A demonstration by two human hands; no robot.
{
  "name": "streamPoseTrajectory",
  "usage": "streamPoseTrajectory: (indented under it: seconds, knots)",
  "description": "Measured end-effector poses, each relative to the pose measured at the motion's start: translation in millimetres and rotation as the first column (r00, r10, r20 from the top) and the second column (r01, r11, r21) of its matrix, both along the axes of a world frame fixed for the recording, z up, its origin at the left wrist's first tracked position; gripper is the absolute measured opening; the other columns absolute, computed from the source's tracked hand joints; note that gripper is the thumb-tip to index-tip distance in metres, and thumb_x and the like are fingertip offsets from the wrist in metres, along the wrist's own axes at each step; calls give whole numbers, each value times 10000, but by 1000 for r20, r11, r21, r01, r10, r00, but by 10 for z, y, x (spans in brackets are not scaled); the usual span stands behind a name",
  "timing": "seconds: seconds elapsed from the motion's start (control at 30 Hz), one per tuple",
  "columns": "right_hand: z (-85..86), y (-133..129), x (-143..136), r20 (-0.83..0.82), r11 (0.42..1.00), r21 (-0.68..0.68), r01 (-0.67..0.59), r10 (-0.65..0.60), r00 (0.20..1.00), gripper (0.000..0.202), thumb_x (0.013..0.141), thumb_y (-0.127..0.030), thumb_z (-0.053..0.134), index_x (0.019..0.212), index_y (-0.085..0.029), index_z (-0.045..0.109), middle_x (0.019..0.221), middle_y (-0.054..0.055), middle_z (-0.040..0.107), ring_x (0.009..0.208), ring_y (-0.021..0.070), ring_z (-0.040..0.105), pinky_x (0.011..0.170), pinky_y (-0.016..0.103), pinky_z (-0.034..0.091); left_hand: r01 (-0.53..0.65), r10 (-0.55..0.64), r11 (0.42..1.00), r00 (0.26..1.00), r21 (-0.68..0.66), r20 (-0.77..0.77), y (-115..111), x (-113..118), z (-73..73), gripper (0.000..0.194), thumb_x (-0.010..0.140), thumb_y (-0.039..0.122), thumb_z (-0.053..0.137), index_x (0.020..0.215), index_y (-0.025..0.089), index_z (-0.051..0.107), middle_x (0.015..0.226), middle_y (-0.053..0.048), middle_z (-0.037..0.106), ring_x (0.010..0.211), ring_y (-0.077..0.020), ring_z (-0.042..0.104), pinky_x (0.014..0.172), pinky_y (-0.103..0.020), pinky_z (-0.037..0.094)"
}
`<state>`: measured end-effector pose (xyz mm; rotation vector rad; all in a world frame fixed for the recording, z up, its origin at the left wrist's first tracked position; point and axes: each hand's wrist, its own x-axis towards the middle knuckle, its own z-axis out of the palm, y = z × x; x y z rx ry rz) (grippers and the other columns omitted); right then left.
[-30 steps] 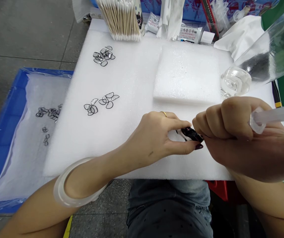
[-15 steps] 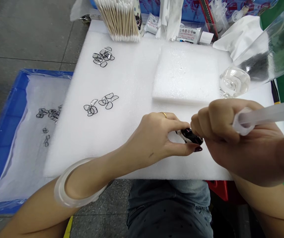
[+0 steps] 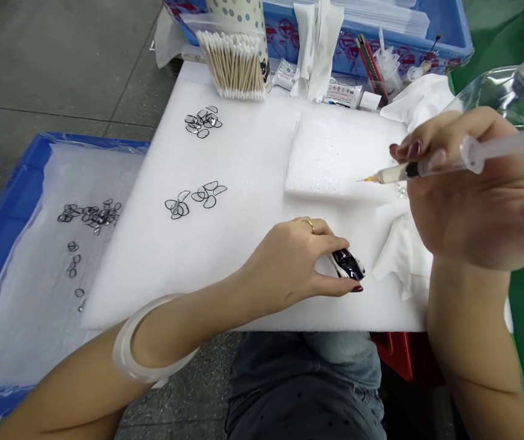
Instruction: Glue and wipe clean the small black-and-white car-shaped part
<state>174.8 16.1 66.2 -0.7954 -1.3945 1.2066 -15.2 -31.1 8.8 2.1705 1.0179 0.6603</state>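
Note:
Between its thumb and fingers, my left hand [image 3: 296,260] grips a small toy car [image 3: 349,264], dark on top with white sides, low over the white foam sheet [image 3: 253,244]. Up and to the right, my right hand [image 3: 477,189] holds a syringe [image 3: 431,166] with a black plunger seal and a yellow-based needle pointing left. The needle tip is apart from the car, over a smaller foam block [image 3: 330,153]. Small black-rimmed clear pieces [image 3: 209,194] lie in clusters on the left part of the sheet.
Cotton swabs [image 3: 234,64] stand at the back beside tubes [image 3: 342,93] and a red cutter knife [image 3: 372,67]. A clear bottle [image 3: 509,91] is behind my right hand. A white cloth [image 3: 403,253] lies right of the car. At left, a blue tray [image 3: 10,201] holds more rimmed pieces.
My right hand has moved up and right, away from the car, and the syringe's needle now shows. My left hand keeps the car in nearly the same place. The view has shifted slightly.

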Motion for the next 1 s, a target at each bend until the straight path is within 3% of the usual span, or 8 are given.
streamPoseTrajectory:
  seconds: [0.1,0.23,0.4,0.57,0.67,0.73,0.87,1.0]
  knots:
    - [-140,158,-172,25,978,175,112,-119,993,487,880,-663,488,724,-235,659,813,58,577,817,192,556,815,336,485,40,-37,998,998,47,-53,-18,-2,-14,479,727,484,819,1059,145,757,1005,-83,733,878,-245,673,771,-371,552]
    - [-250,326,-274,196,995,-79,55,-38,980,503,858,-656,463,808,-211,692,947,77,682,945,224,622,909,377,484,71,-65,996,991,48,-115,-22,7,-14,482,734,469,818,1079,142,739,1027,-81,712,931,-256,651,792,-384,550]
    - [-139,231,-154,144,979,68,194,-202,969,373,841,-556,595,969,-227,712,1021,54,683,1034,227,622,942,372,476,111,-109,994,979,0,-170,-17,0,-7,487,744,453,812,1120,163,704,1090,-76,667,983,-260,618,809,-391,550]
    - [99,-140,221,181,909,265,320,-373,910,197,922,-386,587,903,-266,743,819,43,666,760,201,630,726,359,517,188,-171,981,956,50,-239,-7,-26,-45,484,766,261,786,1214,173,627,1220,-103,589,1065,-283,572,839,-414,549]
    - [149,-326,508,180,861,371,347,-433,883,167,893,-264,600,805,-235,739,668,29,631,566,177,550,513,330,418,220,-200,974,947,52,-250,10,-35,-42,470,777,221,764,1221,172,616,1240,-113,573,1091,-293,557,879,-436,541]
    - [80,-398,682,359,878,279,389,-472,806,181,879,-280,597,735,-220,688,644,20,617,564,167,542,511,310,399,231,-217,973,943,27,-251,21,-38,-17,471,783,216,761,1229,171,614,1251,-114,569,1111,-293,550,904,-437,535]
    - [-260,-448,875,837,840,58,539,-335,432,275,799,-392,640,611,-197,589,563,17,560,526,144,449,521,291,297,251,-250,967,928,-33,-277,30,-39,52,462,820,247,746,1254,170,610,1291,-116,560,1148,-292,538,933,-438,523]
    - [-497,-513,902,854,825,-40,564,-265,448,177,745,-379,602,731,-203,605,678,18,585,615,151,478,586,289,333,243,-239,970,934,-20,-266,36,-46,90,427,872,339,704,1249,157,621,1312,-130,558,1179,-299,526,956,-447,505]
